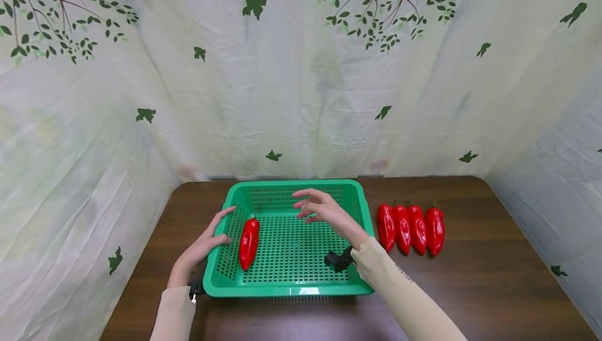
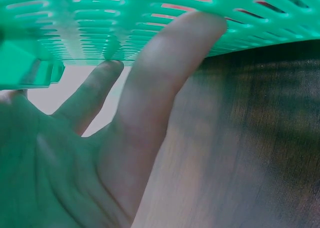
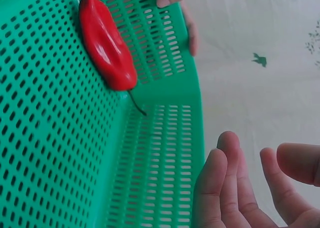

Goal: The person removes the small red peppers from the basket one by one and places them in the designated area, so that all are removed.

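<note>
A green perforated plastic basket [image 1: 301, 290] sits on the table, with one red chili pepper [image 1: 249, 244] lying at its left side. My left hand [image 1: 199, 249] rests against the basket's left side with fingers extended. In the left wrist view its thumb [image 2: 165, 72] lies along the slotted wall from outside. Over the basket, my right hand [image 1: 324, 210] hovers with loosely bent fingers and holds nothing. The right wrist view shows the pepper [image 3: 106, 42] with its thin stem, apart from those fingers. Several more red chili peppers [image 1: 416, 230] lie side by side to the basket's right.
The brown wooden table [image 1: 489, 257] extends to both sides of the basket. Behind it hangs a pale curtain [image 1: 301, 95] printed with leaves and branches. A black wrist device [image 1: 338, 260] sits below my right wrist, over the basket.
</note>
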The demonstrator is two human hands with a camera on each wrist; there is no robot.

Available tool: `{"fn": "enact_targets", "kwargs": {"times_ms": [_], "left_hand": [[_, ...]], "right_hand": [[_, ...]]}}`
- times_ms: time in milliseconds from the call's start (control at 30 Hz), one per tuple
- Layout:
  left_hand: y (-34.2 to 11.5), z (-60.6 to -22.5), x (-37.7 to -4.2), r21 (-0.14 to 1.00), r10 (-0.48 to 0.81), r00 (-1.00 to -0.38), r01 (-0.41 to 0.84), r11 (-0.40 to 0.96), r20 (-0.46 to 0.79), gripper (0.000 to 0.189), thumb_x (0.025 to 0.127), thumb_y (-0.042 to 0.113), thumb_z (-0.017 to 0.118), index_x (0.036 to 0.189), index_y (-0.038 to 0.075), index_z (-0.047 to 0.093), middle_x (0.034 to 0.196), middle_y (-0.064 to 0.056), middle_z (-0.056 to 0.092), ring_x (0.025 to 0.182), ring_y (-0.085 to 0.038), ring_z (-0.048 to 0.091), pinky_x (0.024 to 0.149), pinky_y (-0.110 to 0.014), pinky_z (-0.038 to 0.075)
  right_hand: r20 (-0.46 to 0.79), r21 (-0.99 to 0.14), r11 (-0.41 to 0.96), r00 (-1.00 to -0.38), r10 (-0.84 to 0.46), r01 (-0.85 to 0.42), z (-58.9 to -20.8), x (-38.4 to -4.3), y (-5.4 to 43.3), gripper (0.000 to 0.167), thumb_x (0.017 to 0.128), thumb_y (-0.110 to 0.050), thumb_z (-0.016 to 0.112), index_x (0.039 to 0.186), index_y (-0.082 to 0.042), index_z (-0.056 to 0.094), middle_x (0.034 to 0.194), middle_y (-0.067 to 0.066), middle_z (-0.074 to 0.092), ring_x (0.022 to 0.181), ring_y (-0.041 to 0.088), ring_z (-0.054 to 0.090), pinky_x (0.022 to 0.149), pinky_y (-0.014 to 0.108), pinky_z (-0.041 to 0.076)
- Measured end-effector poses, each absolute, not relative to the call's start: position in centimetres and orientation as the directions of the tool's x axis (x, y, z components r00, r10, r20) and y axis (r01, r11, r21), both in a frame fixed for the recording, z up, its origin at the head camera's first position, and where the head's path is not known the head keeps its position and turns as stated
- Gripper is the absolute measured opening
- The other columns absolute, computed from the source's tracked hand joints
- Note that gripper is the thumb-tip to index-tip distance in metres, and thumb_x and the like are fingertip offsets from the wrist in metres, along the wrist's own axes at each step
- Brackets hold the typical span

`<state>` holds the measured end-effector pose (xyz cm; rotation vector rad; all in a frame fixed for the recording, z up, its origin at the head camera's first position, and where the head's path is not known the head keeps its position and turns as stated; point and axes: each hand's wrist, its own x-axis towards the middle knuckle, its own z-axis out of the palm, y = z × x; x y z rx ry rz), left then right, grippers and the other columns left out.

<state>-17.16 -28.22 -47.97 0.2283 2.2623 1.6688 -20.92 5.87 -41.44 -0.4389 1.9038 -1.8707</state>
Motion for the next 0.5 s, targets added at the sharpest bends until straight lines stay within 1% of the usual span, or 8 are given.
{"fn": "enact_targets", "kwargs": {"times_ms": [100, 233, 500], "left_hand": [[-28.2, -48.0, -17.2, 0.951, 0.311, -0.937, -0.059, 0.304, -0.158, 0.073, 0.086, 0.010, 0.051, 0.150, 0.028, 0.020, 0.152, -0.016, 0.010, 0.128, -0.047, 0.025, 0.083, -0.048, 0.048], [-28.2, -47.9, -17.1, 0.951, 0.308, -0.938, -0.064, 0.303, -0.161, 0.074, 0.086, 0.011, 0.052, 0.150, 0.028, 0.020, 0.152, -0.016, 0.010, 0.127, -0.047, 0.026, 0.082, -0.048, 0.049], [-28.2, -48.0, -17.2, 0.953, 0.310, -0.938, -0.061, 0.297, -0.156, 0.073, 0.086, 0.010, 0.051, 0.150, 0.028, 0.020, 0.152, -0.016, 0.010, 0.127, -0.048, 0.027, 0.081, -0.048, 0.050]], "right_hand": [[-0.091, -0.996, 0.041, -0.856, -0.508, 0.082, -41.5, -20.9, 5.3, 0.037, 0.094, -0.005, 0.050, 0.130, -0.005, 0.053, 0.116, 0.014, 0.061, 0.092, 0.025, 0.064, 0.085, 0.044, 0.050], [-0.101, -0.995, 0.049, -0.853, -0.512, 0.089, -41.8, -20.9, 4.5, 0.038, 0.095, -0.004, 0.048, 0.133, -0.002, 0.051, 0.115, 0.015, 0.060, 0.092, 0.025, 0.064, 0.084, 0.042, 0.051], [-0.117, -0.993, 0.056, -0.858, -0.500, 0.103, -42.5, -21.1, 3.2, 0.038, 0.094, -0.002, 0.048, 0.132, -0.002, 0.051, 0.115, 0.014, 0.061, 0.091, 0.024, 0.064, 0.080, 0.039, 0.052]]}}
